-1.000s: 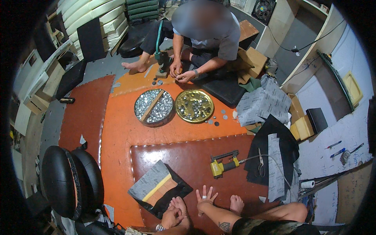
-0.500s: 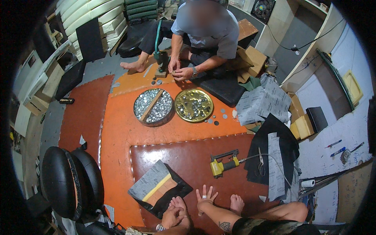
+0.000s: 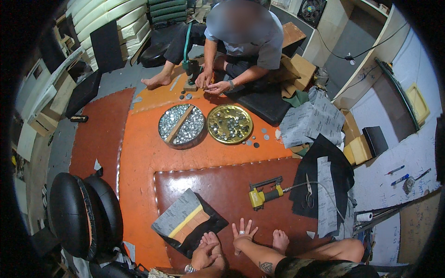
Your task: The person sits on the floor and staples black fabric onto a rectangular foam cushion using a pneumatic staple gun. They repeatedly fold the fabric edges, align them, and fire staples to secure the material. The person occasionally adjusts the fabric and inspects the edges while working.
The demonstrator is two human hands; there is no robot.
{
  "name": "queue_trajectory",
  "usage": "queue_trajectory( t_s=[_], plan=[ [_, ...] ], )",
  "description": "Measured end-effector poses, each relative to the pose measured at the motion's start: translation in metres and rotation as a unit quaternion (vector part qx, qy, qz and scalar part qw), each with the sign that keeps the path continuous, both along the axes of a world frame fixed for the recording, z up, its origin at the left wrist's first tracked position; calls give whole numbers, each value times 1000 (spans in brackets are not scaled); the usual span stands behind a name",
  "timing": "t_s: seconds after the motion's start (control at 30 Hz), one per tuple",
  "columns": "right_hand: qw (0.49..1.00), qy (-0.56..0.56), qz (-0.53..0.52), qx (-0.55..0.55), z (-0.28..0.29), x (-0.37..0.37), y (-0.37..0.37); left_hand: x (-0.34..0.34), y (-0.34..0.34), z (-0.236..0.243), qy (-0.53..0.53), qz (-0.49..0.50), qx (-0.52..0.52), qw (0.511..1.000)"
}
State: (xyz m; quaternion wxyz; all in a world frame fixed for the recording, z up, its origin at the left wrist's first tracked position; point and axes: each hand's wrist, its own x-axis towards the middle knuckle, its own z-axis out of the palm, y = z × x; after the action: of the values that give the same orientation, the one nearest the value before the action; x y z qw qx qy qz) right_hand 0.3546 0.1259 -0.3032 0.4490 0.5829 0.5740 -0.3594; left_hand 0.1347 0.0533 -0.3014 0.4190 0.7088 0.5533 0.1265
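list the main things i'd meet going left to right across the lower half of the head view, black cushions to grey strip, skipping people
Black round cushions → grey-and-black piece with a yellow band → yellow-and-black staple gun → scissors → grey strip

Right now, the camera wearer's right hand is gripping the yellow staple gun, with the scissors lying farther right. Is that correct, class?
Not quite: the head view shows the right hand spread open, apart from the yellow staple gun, which lies on the brown sheet. The scissors do lie farther right.

a foot (image 3: pixel 211 239) seems part-hidden by the left hand (image 3: pixel 203 257).
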Motion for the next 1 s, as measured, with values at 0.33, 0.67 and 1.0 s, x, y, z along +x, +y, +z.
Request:
queue_trajectory(
  t_s=[0.33,0.67,1.0],
  plan=[
    [1000,-8,-14,1,0,-2,1,-3,-3,-11,4,-2,1,1000],
    [1000,-8,-13,-1,2,-2,1,-2,-4,-11,-17,18,13,1000],
    [1000,-5,-16,5,0,-1,0,-1,-3,-10,-3,8,-5,1000]
  ],
)
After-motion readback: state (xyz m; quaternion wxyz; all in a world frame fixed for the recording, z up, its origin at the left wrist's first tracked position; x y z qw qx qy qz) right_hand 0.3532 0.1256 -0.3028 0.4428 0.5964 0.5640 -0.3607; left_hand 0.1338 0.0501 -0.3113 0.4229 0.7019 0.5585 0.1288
